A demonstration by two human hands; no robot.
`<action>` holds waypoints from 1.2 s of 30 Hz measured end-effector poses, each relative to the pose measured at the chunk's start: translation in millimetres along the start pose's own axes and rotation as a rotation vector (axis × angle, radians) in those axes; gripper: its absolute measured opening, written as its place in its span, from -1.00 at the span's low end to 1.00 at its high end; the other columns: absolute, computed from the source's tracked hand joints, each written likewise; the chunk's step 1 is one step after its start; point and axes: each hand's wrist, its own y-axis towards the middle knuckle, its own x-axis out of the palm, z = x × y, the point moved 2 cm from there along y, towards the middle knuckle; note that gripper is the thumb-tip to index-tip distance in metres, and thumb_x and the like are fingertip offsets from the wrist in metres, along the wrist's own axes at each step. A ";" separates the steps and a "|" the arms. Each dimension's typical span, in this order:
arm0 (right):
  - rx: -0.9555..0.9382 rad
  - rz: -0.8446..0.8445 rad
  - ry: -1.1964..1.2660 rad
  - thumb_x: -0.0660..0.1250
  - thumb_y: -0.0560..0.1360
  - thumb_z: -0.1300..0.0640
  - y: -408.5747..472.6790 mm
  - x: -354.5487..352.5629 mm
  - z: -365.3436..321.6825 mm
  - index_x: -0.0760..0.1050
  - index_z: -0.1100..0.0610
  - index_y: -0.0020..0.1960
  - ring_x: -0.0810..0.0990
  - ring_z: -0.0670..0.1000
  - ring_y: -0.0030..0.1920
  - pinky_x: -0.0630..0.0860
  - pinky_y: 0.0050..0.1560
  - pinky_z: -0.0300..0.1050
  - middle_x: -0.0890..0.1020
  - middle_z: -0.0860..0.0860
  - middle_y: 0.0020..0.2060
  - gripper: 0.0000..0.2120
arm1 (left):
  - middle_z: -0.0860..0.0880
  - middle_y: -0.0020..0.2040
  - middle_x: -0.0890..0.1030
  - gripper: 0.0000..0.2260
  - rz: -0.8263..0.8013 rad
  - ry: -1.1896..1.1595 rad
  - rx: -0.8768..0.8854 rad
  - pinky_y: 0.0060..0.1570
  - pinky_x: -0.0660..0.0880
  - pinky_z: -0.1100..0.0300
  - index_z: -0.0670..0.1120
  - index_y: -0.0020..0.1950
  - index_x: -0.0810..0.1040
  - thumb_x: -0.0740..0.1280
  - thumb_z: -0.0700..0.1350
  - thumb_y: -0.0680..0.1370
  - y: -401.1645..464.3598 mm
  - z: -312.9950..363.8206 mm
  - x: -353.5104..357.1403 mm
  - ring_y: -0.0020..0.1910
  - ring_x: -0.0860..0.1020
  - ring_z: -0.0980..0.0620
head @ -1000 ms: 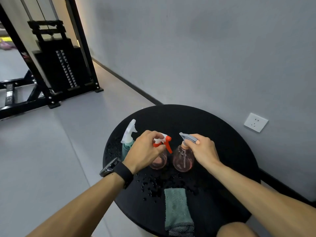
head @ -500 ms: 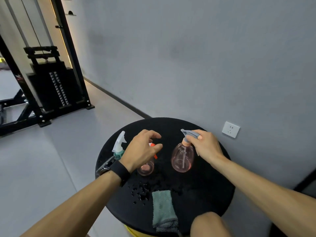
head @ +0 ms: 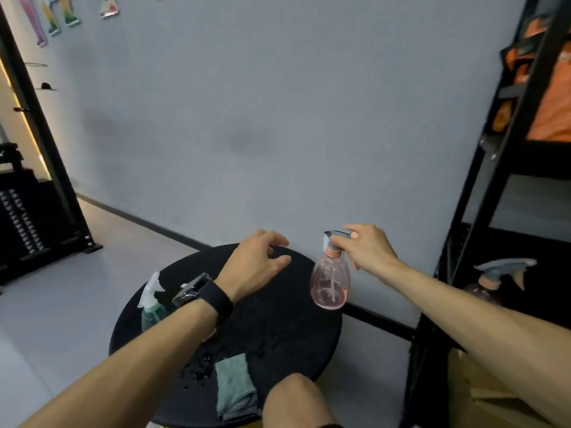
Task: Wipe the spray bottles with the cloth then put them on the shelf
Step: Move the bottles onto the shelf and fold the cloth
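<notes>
Right hand (head: 367, 250) grasps the grey trigger head of the clear pink plastic spray bottle (head: 330, 284); bottle body hangs below the fingers.
Bottle is lifted at the round black table's (head: 278, 329) right edge. Left hand (head: 255, 265) hovers unclenched, holding nothing. Folded green cloth (head: 234, 386) lies at the near rim.

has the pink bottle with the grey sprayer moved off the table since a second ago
Yes. The right hand has lifted the pink bottle up and rightward; it now hangs past the round table edge, toward the shelf.
</notes>
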 end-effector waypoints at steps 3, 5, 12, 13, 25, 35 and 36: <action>0.004 0.032 -0.029 0.39 0.34 0.06 -15.3 -33.2 8.0 0.44 0.20 -0.37 0.37 0.01 -0.49 0.32 -0.38 -0.14 0.42 -0.02 -0.56 -0.76 | 0.07 0.18 0.53 -0.76 -0.023 0.005 0.060 0.07 0.42 0.28 0.03 0.21 0.57 0.40 0.00 0.55 2.6 28.5 9.9 0.09 0.55 0.11; 0.010 0.044 -0.050 0.39 0.34 0.07 -26.0 -55.4 15.0 0.46 0.21 -0.37 0.38 0.01 -0.49 0.33 -0.40 -0.15 0.43 -0.03 -0.57 -0.76 | 0.09 0.17 0.51 -0.76 -0.036 -0.001 0.092 0.07 0.43 0.28 0.04 0.21 0.57 0.40 -0.01 0.55 4.4 46.5 17.7 0.10 0.55 0.10; 0.058 0.144 -0.154 0.38 0.34 0.07 -60.0 -129.9 54.1 0.39 0.13 -0.48 0.40 -0.02 -0.53 0.38 -0.43 -0.13 0.40 -0.08 -0.67 -0.71 | 0.11 0.19 0.49 -0.77 -0.114 -0.042 0.208 -0.01 0.36 0.35 0.07 0.21 0.55 0.39 -0.01 0.56 9.7 105.2 53.7 0.11 0.53 0.15; 0.068 0.160 -0.160 0.38 0.33 0.07 -65.1 -140.0 61.0 0.39 0.14 -0.48 0.41 -0.02 -0.50 0.38 -0.41 -0.11 0.41 -0.07 -0.66 -0.71 | 0.11 0.19 0.50 -0.78 -0.127 -0.052 0.223 -0.01 0.36 0.36 0.07 0.21 0.55 0.39 -0.01 0.56 10.8 113.8 59.8 0.12 0.53 0.15; 0.249 0.265 -0.204 0.36 0.47 0.10 -102.8 -234.1 140.5 0.63 0.04 -0.30 0.52 -0.16 -0.53 0.52 -0.23 -0.10 0.58 -0.13 -0.55 -0.82 | 0.10 0.21 0.50 -0.76 -0.237 -0.067 0.341 0.00 0.36 0.36 0.06 0.23 0.56 0.39 -0.01 0.56 28.1 183.0 124.2 0.11 0.52 0.17; 0.348 0.357 -0.160 0.34 0.43 0.18 -85.6 -256.7 192.9 0.65 0.07 -0.24 0.48 -0.18 -0.55 0.40 -0.40 -0.21 0.60 -0.12 -0.46 -0.87 | 0.10 0.22 0.51 -0.75 -0.285 -0.060 0.389 0.05 0.40 0.35 0.06 0.23 0.56 0.39 0.01 0.56 48.0 205.3 173.7 0.11 0.53 0.17; 0.345 0.363 -0.163 0.33 0.44 0.17 -83.6 -257.0 196.3 0.65 0.07 -0.22 0.49 -0.19 -0.53 0.40 -0.40 -0.21 0.61 -0.13 -0.44 -0.87 | 0.10 0.21 0.51 -0.75 -0.286 -0.061 0.390 0.04 0.39 0.35 0.06 0.23 0.56 0.40 0.01 0.56 50.4 206.5 178.0 0.10 0.53 0.17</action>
